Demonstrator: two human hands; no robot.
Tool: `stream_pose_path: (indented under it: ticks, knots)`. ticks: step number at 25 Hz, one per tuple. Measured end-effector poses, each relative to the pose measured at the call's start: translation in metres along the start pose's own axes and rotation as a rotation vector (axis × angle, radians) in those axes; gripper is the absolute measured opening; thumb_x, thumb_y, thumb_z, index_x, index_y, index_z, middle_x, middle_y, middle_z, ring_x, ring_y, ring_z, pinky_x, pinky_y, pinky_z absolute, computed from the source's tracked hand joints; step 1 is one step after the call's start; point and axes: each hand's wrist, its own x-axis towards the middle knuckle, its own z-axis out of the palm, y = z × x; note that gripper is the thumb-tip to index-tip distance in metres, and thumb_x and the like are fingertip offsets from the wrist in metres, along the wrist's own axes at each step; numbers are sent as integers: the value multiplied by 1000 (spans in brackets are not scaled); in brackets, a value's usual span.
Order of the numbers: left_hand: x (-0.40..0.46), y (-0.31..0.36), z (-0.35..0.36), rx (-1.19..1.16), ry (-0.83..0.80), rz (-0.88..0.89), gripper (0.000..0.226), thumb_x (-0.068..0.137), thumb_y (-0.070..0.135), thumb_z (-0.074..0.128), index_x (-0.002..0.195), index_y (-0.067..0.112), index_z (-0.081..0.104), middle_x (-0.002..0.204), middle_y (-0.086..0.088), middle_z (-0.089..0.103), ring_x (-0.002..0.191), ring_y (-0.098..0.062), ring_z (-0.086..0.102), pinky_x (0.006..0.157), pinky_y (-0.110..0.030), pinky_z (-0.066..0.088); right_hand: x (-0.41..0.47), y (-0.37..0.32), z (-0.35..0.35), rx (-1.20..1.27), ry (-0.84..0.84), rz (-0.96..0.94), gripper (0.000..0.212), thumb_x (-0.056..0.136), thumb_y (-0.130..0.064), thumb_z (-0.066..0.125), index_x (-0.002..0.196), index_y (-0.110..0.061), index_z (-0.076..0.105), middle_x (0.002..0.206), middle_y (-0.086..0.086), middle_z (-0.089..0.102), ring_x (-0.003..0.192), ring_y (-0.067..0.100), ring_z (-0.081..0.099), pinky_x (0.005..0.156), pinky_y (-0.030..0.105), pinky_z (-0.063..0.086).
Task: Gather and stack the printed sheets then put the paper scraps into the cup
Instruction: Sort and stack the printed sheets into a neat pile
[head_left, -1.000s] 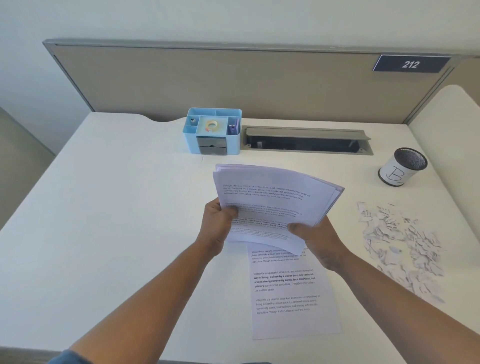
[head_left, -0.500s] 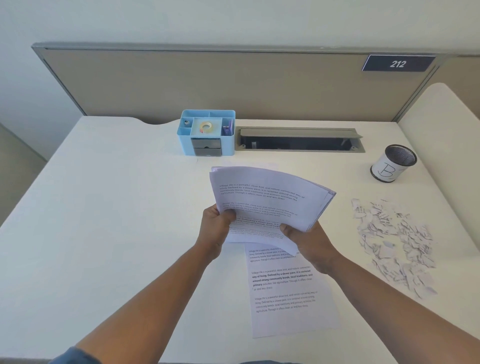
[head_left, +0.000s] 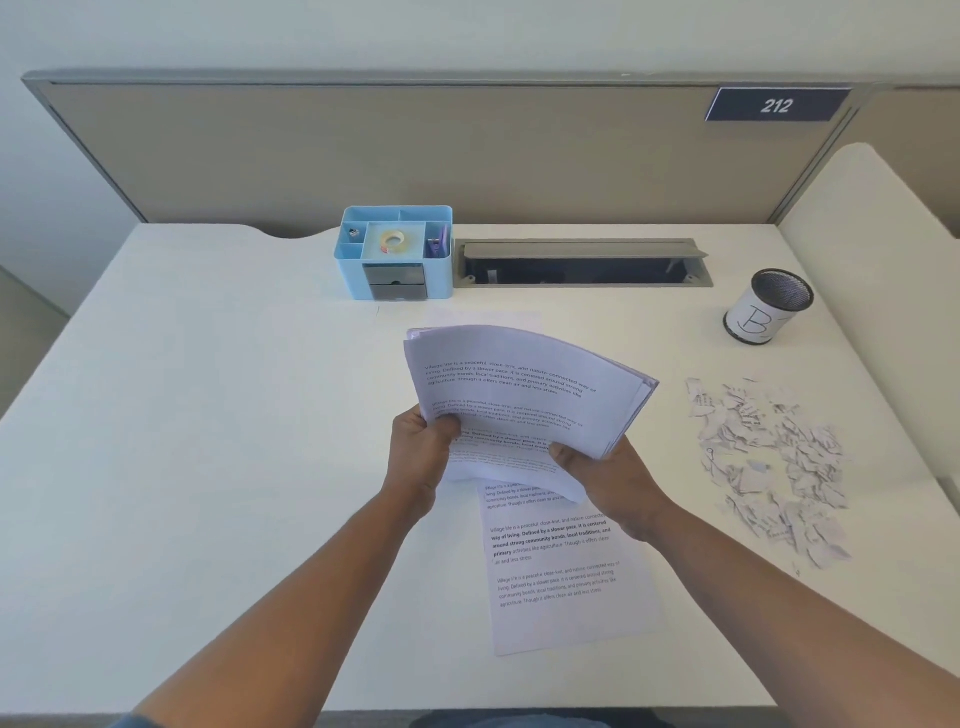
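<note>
Both hands hold a bent stack of printed sheets (head_left: 524, 395) above the middle of the white desk (head_left: 208, 441). My left hand (head_left: 423, 452) grips its near left edge, thumb on top. My right hand (head_left: 605, 475) grips the near right corner. One more printed sheet (head_left: 561, 577) lies flat on the desk below the stack, partly covered by it. A pile of white paper scraps (head_left: 774, 467) is spread on the desk to the right. A mesh cup (head_left: 769, 306) with a white label marked "B" stands upright at the back right.
A light blue desk organiser (head_left: 395, 254) with tape and small drawers stands at the back centre. Beside it is an open grey cable tray (head_left: 582, 262) set in the desk. A beige partition (head_left: 415, 156) closes the back; a white side panel (head_left: 872, 218) rises at right.
The stack and both hands have stayed almost in place; the view has shifted slightly, and the hands have lowered the stack a little toward me.
</note>
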Motion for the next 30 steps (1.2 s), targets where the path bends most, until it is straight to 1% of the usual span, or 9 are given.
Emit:
stream_pose_path:
  ticks: [5, 9, 11, 14, 17, 18, 21, 27, 30]
  knots:
    - [1, 2, 3, 4, 38, -15, 19, 64, 10, 54, 74, 14, 70, 78, -1, 68, 78, -23, 58, 74, -35, 46, 3, 4, 0, -24, -12, 15, 25, 97, -36, 68, 122, -38, 67, 119, -14, 73, 117, 12, 65, 107, 48, 50]
    - [1, 2, 8, 30, 82, -5, 29, 62, 9, 54, 85, -2, 67, 80, -5, 65, 76, -23, 57, 73, -35, 46, 6, 3, -8, -74, -24, 11, 17, 99, -37, 66, 115, -40, 70, 115, -13, 74, 112, 12, 66, 101, 42, 53]
    - [-1, 6, 12, 31, 83, -12, 33, 60, 8, 54, 88, -1, 70, 80, -3, 69, 71, -20, 63, 66, -30, 53, 5, 0, -17, -93, -35, 8, 17, 98, -37, 67, 114, -36, 72, 111, -10, 75, 105, 13, 68, 92, 36, 55]
    - [-5, 11, 24, 41, 48, -63, 42, 58, 6, 55, 95, -2, 72, 84, -4, 75, 74, -22, 70, 65, -31, 60, 1, -7, -37, -28, -81, 22, 12, 98, -24, 69, 107, -30, 76, 107, -6, 78, 99, 10, 71, 86, 28, 55]
    - [-15, 7, 39, 89, -2, -123, 39, 67, 0, 57, 104, -1, 70, 91, -5, 77, 82, -27, 71, 65, -30, 60, -4, -14, -59, 76, -114, 61, 17, 95, -12, 71, 110, -17, 77, 108, 3, 79, 101, 20, 74, 92, 35, 58]
    - [-19, 6, 43, 103, -38, -141, 38, 74, -4, 56, 108, 2, 70, 95, -4, 78, 86, -29, 72, 67, -31, 61, -4, -15, -66, 116, -117, 70, 19, 94, -7, 71, 111, -12, 76, 107, 6, 79, 100, 24, 75, 91, 37, 59]
    - [-33, -1, 46, 84, -213, -198, 48, 83, -9, 55, 127, 10, 62, 118, -8, 76, 109, -35, 72, 96, -53, 58, -8, -19, -84, 206, -103, 115, 21, 89, 4, 69, 104, -9, 76, 100, 9, 80, 89, 28, 76, 81, 39, 62]
    - [-61, -6, 40, -227, -387, -267, 54, 92, 8, 66, 145, 9, 54, 141, -22, 61, 130, -44, 58, 108, -62, 47, -12, -16, -96, 296, -163, 218, 23, 85, 5, 70, 105, -3, 76, 103, 17, 78, 88, 35, 74, 86, 52, 60]
    - [-67, -13, 36, -263, -406, -326, 55, 94, 11, 65, 148, 10, 51, 146, -22, 57, 134, -44, 55, 111, -66, 42, -13, -18, -92, 296, -180, 212, 18, 84, 6, 70, 95, -7, 77, 95, 14, 78, 79, 30, 74, 79, 46, 61]
